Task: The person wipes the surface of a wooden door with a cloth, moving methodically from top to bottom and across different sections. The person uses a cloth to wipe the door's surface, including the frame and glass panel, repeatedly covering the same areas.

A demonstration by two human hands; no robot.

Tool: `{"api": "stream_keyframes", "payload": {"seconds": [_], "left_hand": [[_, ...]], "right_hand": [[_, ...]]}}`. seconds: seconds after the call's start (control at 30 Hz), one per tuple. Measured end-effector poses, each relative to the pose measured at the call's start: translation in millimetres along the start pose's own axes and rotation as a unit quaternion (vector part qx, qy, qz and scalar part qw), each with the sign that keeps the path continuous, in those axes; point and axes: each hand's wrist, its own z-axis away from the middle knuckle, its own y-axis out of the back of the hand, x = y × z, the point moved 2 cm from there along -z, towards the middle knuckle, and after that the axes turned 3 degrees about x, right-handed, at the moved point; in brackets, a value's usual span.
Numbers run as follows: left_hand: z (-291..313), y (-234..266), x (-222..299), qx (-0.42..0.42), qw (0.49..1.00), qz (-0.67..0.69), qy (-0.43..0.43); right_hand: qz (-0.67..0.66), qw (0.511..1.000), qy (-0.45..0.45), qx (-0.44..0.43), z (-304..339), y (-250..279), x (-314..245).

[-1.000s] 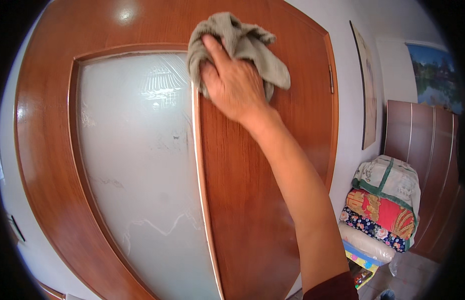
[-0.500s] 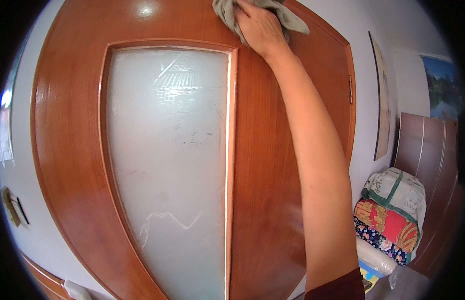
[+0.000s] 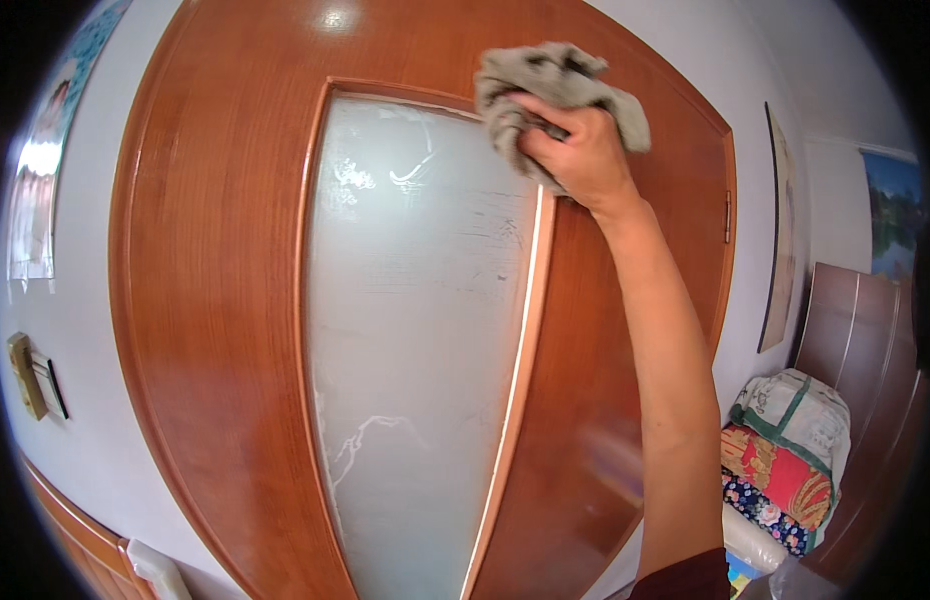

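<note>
A bunched grey-green cloth (image 3: 545, 78) is gripped in my right hand (image 3: 583, 160), its fingers curled into the folds. It lies over the upper right corner of a frosted glass pane (image 3: 410, 300), hiding that corner. The pane is set in a glossy reddish-brown wooden door (image 3: 215, 260), and a pale strip runs down its right edge. Faint whitish streaks and dark smudges mark the glass. My right forearm reaches up from the lower edge of the view. My left hand is out of view.
Folded bedding (image 3: 775, 465) is stacked at the lower right beside a dark brown panel (image 3: 855, 330). A framed picture (image 3: 780, 230) hangs on the wall right of the door. A brass-coloured fitting (image 3: 27, 375) is on the left, above a wooden piece (image 3: 80, 530).
My right hand and the cloth have come down from the top of the door to the pane's upper right corner. The view has shifted, so the door sits farther right.
</note>
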Motion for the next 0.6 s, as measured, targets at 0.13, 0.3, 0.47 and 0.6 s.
{"api": "stream_keyframes", "payload": {"seconds": [0.13,0.3,0.47,0.6], "left_hand": [[6,6,-6,0.053,0.998,0.016,-0.037],[9,12,-8,0.004,1.000,0.000,-0.012],[1,9,-7,-0.061,0.998,-0.001,0.018],[-7,14,2,-0.052,0.998,-0.002,0.029]], "right_hand": [[-0.056,0.994,0.086,0.026,-40,-36,-40],[-0.090,0.985,0.148,0.022,-83,-88,-77],[0.040,0.983,0.144,0.102,-127,-126,-103],[0.108,0.994,0.018,0.026,-171,-143,-102]]}}
